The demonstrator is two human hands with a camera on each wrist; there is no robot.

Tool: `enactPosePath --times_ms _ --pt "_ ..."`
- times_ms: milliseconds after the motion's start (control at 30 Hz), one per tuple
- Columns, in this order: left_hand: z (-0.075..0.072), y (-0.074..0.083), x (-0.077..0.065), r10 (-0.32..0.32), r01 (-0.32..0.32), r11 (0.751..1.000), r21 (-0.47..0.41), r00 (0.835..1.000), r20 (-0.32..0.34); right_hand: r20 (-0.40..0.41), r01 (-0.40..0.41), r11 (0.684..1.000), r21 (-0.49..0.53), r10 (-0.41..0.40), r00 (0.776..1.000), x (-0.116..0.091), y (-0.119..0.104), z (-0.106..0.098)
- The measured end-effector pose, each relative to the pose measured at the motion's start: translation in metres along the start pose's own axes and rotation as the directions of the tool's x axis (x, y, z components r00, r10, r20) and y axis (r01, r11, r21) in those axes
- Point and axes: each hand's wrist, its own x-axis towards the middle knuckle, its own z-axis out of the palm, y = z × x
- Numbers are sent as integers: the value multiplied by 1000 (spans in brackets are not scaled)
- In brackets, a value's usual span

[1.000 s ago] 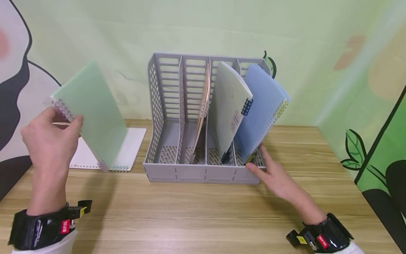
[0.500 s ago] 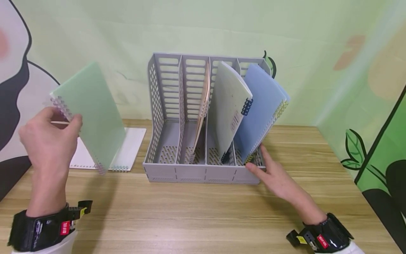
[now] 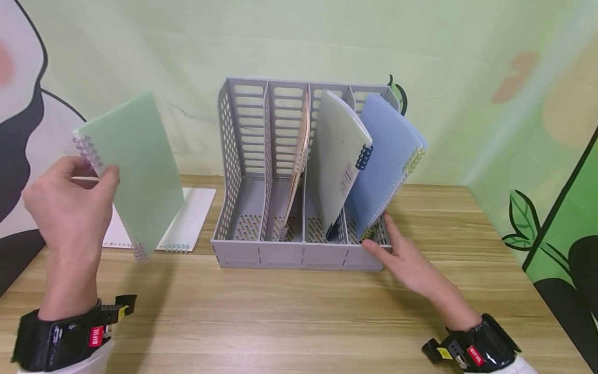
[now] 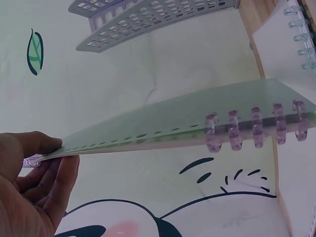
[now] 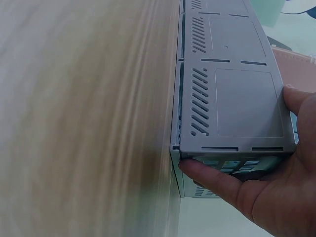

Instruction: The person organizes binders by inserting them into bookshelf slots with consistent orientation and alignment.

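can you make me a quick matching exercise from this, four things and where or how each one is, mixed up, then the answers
Things:
1. mint-green notebook
2. blue notebook
3. white notebook
4. grey rack

Places and states:
a. lying flat on the table
b. held at its front right corner by the right hand
c. pinched by the left hand
d. tilted in the rightmost compartment

Pairs: 1-c, 2-d, 3-a, 4-b

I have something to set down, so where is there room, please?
The table is bare in front of the rack, and right of it beyond the right hand. The rack's leftmost slot looks free. Left of the rack is crowded: the left hand holds a green notebook near a white notebook.
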Motion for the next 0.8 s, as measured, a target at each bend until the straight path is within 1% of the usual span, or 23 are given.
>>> enactPosePath --times_ms 200,400,500,800 --pt "-1 2 -1 5 -6 1000 -19 999 -32 3 -1 1000 5 1 1000 0 0 0" --pt "-2 5 -2 -32 31 999 -44 999 -34 4 -3 1000 0 3 1000 0 -1 0" --pt "-2 6 -2 -41 39 998 -49 999 -34 6 -5 1000 1 5 1000 0 -1 0" --pt "-4 8 -3 -28 23 997 -76 998 -54 9 -10 1000 2 10 1000 -1 -1 -1"
